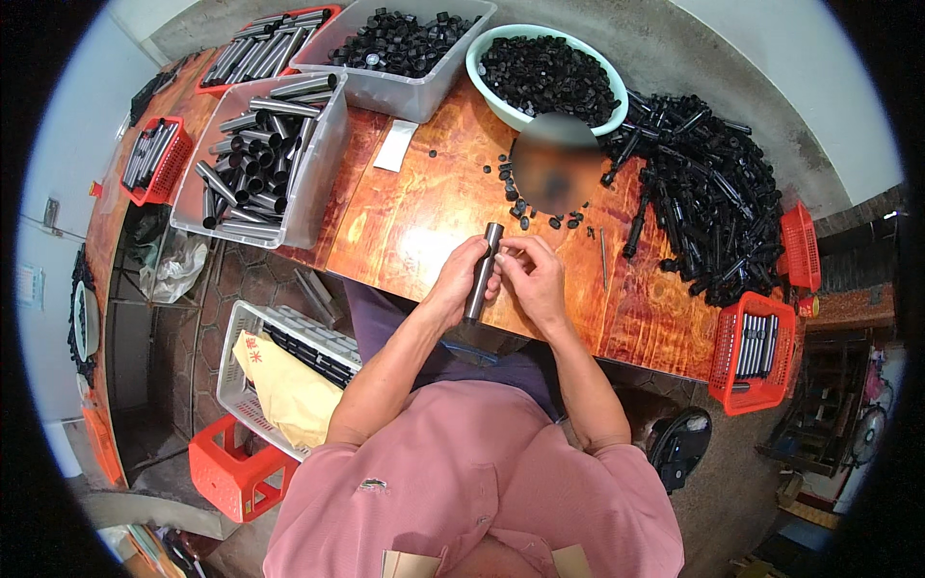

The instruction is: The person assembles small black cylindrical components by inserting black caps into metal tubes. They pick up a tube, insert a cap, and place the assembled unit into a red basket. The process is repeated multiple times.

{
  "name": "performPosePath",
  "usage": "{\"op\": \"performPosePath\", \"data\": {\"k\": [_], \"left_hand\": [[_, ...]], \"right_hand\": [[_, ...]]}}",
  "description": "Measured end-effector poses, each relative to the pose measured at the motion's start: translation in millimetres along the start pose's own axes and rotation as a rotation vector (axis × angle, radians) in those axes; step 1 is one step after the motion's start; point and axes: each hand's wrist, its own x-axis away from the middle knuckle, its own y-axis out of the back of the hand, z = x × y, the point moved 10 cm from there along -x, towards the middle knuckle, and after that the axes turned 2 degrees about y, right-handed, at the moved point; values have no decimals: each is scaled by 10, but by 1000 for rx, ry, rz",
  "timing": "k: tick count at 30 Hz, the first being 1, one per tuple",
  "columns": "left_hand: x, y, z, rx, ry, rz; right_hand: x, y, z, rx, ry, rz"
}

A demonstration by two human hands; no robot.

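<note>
My left hand (461,275) is wrapped round a dark, shiny metal tube (482,279), which stands slightly tilted over the near edge of the table. Close against the tube's right side is my right hand (535,277), its thumb and fingers drawn together in a pinch. Whatever those fingertips hold, if anything, is too small to make out. On the tabletop beyond my hands lie loose small black caps (511,188). A thin metal rod (604,258) rests to the right of them.
A pale green basin (617,120) of small black parts stands at the back. Black assembled rods (708,183) are heaped on the right, beside a red basket (752,395) with tubes. Clear bins (313,217) hold tubes and black rings. A white crate (231,376) is lower left.
</note>
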Motion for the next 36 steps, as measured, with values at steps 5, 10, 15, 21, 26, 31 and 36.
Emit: {"op": "performPosePath", "data": {"k": [5,10,15,21,26,31,36], "left_hand": [[33,9,-1,73,78,-70],[9,29,19,100,92,-63],[-5,37,-49,4,-4,-64],[-29,54,-31,54,-67,-19],[40,-5,-76,7,-111,25],[29,26,-48,22,-163,28],[57,28,-24,12,-136,15]], "right_hand": [[65,130,-286,-8,-10,-95],[93,120,-269,-28,-23,-91],[103,113,-245,20,-3,-67],[102,115,-270,15,-17,-71],[96,120,-296,-11,-11,-84],[96,118,-301,-15,-6,-74],[99,131,-285,5,-5,-73]]}}
